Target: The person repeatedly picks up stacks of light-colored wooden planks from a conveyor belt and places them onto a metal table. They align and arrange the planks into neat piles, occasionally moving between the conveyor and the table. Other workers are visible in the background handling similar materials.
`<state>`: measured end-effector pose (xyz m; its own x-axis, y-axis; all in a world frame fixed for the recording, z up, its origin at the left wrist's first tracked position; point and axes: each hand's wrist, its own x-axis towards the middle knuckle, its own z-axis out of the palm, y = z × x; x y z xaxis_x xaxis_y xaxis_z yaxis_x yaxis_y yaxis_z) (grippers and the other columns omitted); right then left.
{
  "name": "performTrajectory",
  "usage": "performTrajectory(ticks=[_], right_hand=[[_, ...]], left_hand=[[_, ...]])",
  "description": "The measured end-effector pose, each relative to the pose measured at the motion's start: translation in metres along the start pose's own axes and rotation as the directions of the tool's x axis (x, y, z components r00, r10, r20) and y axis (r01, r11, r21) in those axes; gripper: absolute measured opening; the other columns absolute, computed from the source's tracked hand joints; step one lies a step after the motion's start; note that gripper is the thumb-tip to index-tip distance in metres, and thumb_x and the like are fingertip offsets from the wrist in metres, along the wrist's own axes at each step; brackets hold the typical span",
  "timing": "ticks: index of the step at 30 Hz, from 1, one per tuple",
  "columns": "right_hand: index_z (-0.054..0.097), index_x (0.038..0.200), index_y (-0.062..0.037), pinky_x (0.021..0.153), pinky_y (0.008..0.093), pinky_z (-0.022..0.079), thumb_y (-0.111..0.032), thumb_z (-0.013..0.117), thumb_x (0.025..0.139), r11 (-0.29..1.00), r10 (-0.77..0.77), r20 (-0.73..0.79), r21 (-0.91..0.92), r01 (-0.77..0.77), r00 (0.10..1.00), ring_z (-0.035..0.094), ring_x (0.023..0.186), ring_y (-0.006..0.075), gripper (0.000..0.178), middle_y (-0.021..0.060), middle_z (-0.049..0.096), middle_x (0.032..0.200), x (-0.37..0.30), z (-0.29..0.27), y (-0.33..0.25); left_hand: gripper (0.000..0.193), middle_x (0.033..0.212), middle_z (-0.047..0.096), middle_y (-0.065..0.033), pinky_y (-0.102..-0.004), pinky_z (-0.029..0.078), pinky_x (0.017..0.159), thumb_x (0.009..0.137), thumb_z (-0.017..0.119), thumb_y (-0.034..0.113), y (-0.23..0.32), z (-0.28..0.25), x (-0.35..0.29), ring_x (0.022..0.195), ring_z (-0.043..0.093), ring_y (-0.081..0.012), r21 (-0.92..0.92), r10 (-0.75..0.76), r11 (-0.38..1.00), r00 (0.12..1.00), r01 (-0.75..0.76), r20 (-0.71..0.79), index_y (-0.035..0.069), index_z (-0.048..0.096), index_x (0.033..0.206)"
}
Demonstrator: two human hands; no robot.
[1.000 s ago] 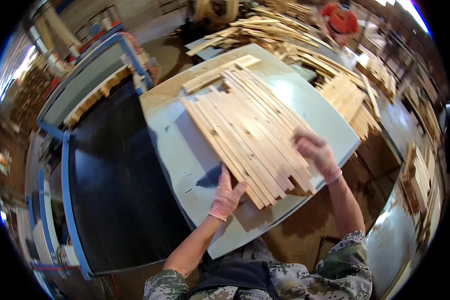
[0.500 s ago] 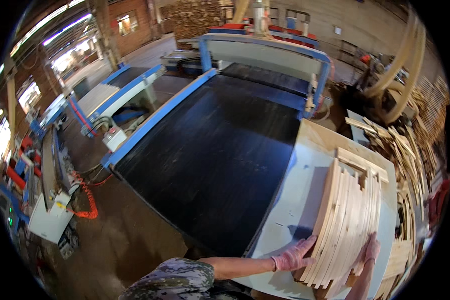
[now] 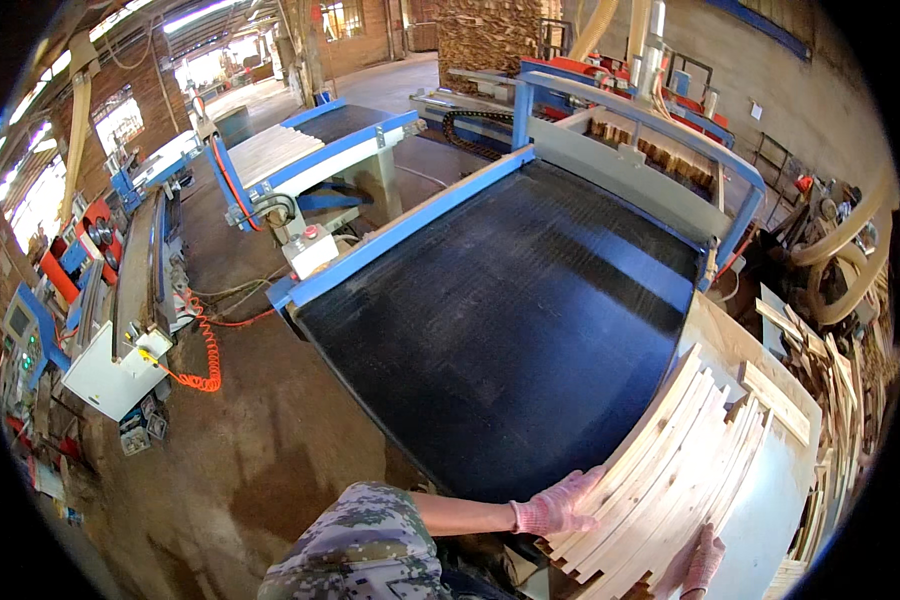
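Note:
A row of pale wooden strips, laid side by side with uneven ends, lies at the lower right between my hands. My left hand, in a pinkish knit glove, grips the left edge near the close end. My right hand, gloved alike, holds the right side near the close end; its fingers are partly hidden. The strips' left edge reaches the border of a wide black conveyor belt. Under and right of them is a pale board-topped table.
A separate short plank lies on the table behind the strips. A blue machine frame spans the belt's far end. Scrap wood is heaped at right. Left stand another conveyor with strips and a white box with a coiled orange hose.
The strips have shifted left across the table to the belt's edge, both my hands moving with them. The short plank stayed on the table. My view has turned left.

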<state>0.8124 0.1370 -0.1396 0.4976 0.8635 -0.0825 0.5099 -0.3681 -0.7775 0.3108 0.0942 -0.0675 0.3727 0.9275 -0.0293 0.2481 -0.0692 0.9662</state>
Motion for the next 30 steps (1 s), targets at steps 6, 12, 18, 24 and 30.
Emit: performTrajectory(ticks=[6,12,18,24,30], right_hand=[[0.063,0.074,-0.0017,0.061,0.0375,0.041,-0.039,0.076,0.094,0.999,0.000,0.137,0.037,-0.005,0.991,0.048,0.065,0.0155,0.044,0.0017,0.055,0.067,-0.077,0.117,-0.143],[0.068,0.089,0.0017,0.070,0.0358,0.050,-0.036,0.078,0.091,0.990,-0.080,0.274,0.130,0.045,0.958,0.060,0.075,0.0169,0.039,0.0070,0.067,0.080,-0.165,0.244,-0.281],[0.073,0.104,0.0053,0.076,0.0355,0.054,-0.034,0.079,0.086,0.979,-0.136,0.431,0.196,0.054,0.892,0.067,0.082,0.0181,0.044,0.0083,0.075,0.091,-0.225,0.363,-0.391],[0.072,0.107,0.0060,0.077,0.0346,0.054,-0.033,0.079,0.088,0.969,-0.193,0.547,0.237,0.070,0.815,0.069,0.085,0.0187,0.045,0.0096,0.076,0.096,-0.283,0.466,-0.484],[0.070,0.112,0.0086,0.091,0.0400,0.055,-0.043,0.078,0.089,0.987,-0.152,0.620,0.047,0.157,0.770,0.074,0.101,0.0300,0.057,0.0206,0.077,0.103,-0.307,0.544,-0.523]], left_hand=[[0.112,0.174,0.025,-0.0233,-0.0436,0.022,0.130,0.092,0.079,0.044,-0.069,-0.111,-0.060,0.158,0.028,-0.0375,0.159,0.128,0.982,0.975,-0.099,-0.184,0.001,0.012,0.171],[0.100,0.167,0.035,-0.0279,-0.0469,0.027,0.127,0.093,0.076,0.047,-0.079,-0.289,-0.120,0.150,0.039,-0.0429,0.430,0.112,0.902,0.985,-0.047,-0.127,0.002,0.026,0.167],[0.102,0.168,0.030,-0.0327,-0.0534,0.016,0.131,0.098,0.049,0.076,-0.079,-0.421,-0.171,0.158,0.028,-0.0468,0.784,-0.034,0.562,0.954,0.265,-0.299,0.007,0.024,0.169],[0.104,0.174,0.020,-0.0294,-0.0534,0.004,0.133,0.102,0.034,0.076,-0.080,-0.501,-0.182,0.163,0.015,-0.0431,0.792,-0.167,0.210,0.820,0.573,-0.548,-0.006,0.024,0.166],[0.093,0.170,0.030,-0.0256,-0.0545,0.011,0.132,0.103,0.044,0.068,-0.112,-0.562,-0.195,0.160,0.024,-0.0397,0.743,-0.009,0.256,0.770,0.618,-0.637,-0.001,0.032,0.164]])
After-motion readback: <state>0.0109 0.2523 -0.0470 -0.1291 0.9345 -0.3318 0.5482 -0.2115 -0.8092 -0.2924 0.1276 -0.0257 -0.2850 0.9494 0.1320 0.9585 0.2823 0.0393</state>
